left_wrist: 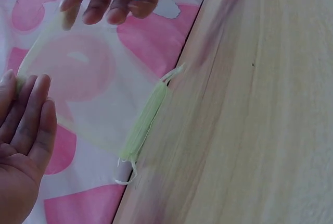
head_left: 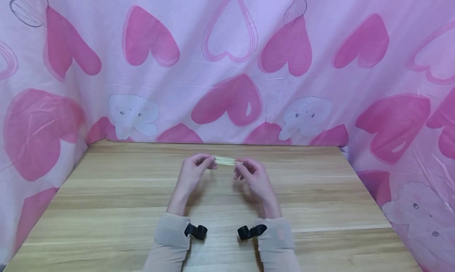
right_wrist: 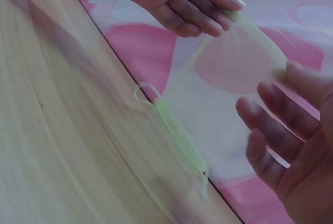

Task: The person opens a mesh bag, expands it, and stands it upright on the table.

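A pale yellow-green sheer drawstring pouch (head_left: 224, 160) is stretched between both hands above the table. My left hand (head_left: 193, 167) pinches one corner between thumb and fingertips, while my right hand (head_left: 255, 174) pinches the opposite corner. The right hand's other fingers hang loosely bent. Seen in the wrist views, the see-through body spreads flat and the gathered drawstring end (left_wrist: 143, 125) hangs away from the hands. White cord loops (right_wrist: 148, 88) stick out at both ends of that gathered band. Nothing shows inside the sheer part.
Below the hands lies a wood-grain table (head_left: 106, 209). A pink curtain (head_left: 227, 94) printed with hearts and white animals encloses it at the back and both sides. A black wrist camera (head_left: 197, 231) sits on the left sleeve, and another camera (head_left: 250, 231) on the right.
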A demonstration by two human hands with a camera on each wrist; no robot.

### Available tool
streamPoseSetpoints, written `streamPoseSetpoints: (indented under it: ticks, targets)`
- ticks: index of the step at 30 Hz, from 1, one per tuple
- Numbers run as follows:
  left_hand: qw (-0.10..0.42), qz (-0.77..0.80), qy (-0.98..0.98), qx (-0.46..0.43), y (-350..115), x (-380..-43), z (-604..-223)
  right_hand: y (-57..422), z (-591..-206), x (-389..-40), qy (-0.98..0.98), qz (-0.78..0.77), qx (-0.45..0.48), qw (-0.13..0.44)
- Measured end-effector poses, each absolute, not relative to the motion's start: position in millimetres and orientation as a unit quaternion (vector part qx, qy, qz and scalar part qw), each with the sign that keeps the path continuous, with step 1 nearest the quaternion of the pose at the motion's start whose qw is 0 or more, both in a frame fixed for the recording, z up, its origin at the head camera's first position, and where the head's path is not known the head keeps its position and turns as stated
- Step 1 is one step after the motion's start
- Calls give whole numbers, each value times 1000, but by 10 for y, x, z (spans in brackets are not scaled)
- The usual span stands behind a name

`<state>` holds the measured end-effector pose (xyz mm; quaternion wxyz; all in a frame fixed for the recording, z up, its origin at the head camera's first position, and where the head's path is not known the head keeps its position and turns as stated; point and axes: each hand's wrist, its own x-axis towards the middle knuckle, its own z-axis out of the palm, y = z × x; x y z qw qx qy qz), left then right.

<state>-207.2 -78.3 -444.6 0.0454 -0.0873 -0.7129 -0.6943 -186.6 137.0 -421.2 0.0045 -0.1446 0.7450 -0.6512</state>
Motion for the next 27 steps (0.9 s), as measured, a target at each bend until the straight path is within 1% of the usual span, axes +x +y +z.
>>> streamPoseSetpoints:
  ticks: [3,6,10,13,16,20,27]
  targets:
    - [39,-698,-710,-91,-786,-2082,-4454,1318,-4189,-1866,748,-653,-119,-3]
    - [29,-702,-705,-95,-795,-2082,-4434,1316,-4292,-1921,742,-663,-102,-13]
    - [12,-697,-710,-98,-820,-2018,-4300,1346,-4402,-1970,731,-676,-93,-30]
    - [10,-687,-720,-102,-841,-2024,-4333,1359,-4412,-1980,725,-682,-89,-40]
    - [9,-683,-723,-103,-844,-2090,-4476,1368,-4438,-2000,717,-691,-83,-46]
    - [6,-684,-721,-108,-811,-2081,-4488,1374,-4430,-1998,710,-698,-79,-45]
    - [35,-635,-759,-141,-758,-2075,-4499,1386,-4427,-2001,714,-693,-89,-43]
